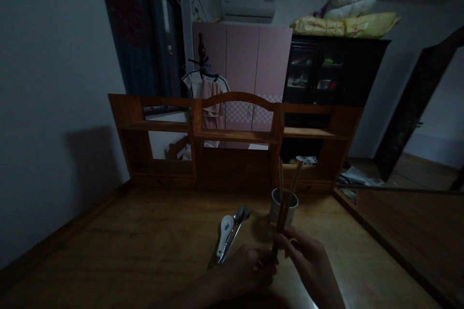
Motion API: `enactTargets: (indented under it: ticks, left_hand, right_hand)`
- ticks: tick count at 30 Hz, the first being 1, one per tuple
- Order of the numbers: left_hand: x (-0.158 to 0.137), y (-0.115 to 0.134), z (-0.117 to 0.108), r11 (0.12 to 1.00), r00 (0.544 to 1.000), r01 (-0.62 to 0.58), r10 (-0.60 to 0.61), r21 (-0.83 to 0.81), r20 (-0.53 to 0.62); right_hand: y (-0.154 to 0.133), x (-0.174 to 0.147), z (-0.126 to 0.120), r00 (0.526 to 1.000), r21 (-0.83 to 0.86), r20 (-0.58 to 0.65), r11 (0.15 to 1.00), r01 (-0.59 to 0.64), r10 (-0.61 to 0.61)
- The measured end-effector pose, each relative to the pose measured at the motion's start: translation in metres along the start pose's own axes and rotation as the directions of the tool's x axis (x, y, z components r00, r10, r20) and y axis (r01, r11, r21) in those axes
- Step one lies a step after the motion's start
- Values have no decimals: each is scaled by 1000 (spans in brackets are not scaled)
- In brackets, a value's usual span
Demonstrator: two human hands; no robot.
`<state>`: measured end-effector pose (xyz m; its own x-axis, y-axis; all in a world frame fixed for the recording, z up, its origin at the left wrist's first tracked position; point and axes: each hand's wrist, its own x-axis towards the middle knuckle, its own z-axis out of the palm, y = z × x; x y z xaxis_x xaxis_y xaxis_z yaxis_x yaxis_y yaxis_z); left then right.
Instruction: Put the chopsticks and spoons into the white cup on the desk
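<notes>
Far left of both hands, pale wall (pixel 54 82), then dark blue curtain (pixel 123 19) with a reddish pattern. Wooden shelf unit (pixel 235 136) stands ahead of the hands, along the far edge of the light wood table (pixel 145 231). Up and left of the left hand, white spoon (pixel 224 236) with a blue mark, bowl facing up, handle toward the person; just right of it, two metal spoons (pixel 239 215), bowls pointing away, handles nearly meeting near the wrist. Air conditioner (pixel 249 6) and pink wardrobe (pixel 241 58) well beyond, past the shelf. Left hand (pixel 252 263) low, fingers curled closed around the lower end of the chopsticks (pixel 282 217), which rise steeply between the hands, tops spread in a V. Cup (pixel 293 211) upright on the table, just beyond the fingertips, behind the sticks; cannot tell if some sticks stand inside it. Right hand (pixel 306 248) on the near right, thumb and fingers together, pinching the chopsticks above the left hand's grip. Beyond it, far right: black cabinet (pixel 362 63) with yellow bags (pixel 373 26) on top, then dark door (pixel 409 101). Dim light.
</notes>
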<state>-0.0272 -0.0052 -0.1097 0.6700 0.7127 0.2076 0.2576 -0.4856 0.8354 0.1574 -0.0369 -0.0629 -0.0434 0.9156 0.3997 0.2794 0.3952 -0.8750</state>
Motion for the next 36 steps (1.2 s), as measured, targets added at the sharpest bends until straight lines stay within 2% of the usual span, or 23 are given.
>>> enactTargets:
  ticks: [5, 9, 14, 21, 26, 36]
  left_hand:
    - [0, -3, 3, 1000, 1000, 4, -4, 20, -14]
    - [0, 2, 0, 998, 1000, 13, -12, 62, -27]
    - [0, 2, -2, 997, 1000, -3, 4, 82, -12]
    - [0, -3, -1, 999, 999, -33, 32, -16, -36]
    - [2, -7, -1, 996, 994, -63, 69, 70, -87]
    - [4, -10, 0, 989, 997, -35, 44, 144, -59]
  right_hand:
    - [-7, -1, 1, 999, 5, 18, 999, 46, -46]
    - [-7, -1, 0, 999, 26, 5, 999, 34, -34]
    - [-4, 0, -1, 998, -31, -24, 998, 59, -60]
    - [-4, 0, -1, 991, -88, -49, 989, 122, -127]
    - [-6, 0, 0, 990, -98, -62, 988, 122, -128]
    - [-10, 2, 3, 991, -82, -37, 989, 125, -128]
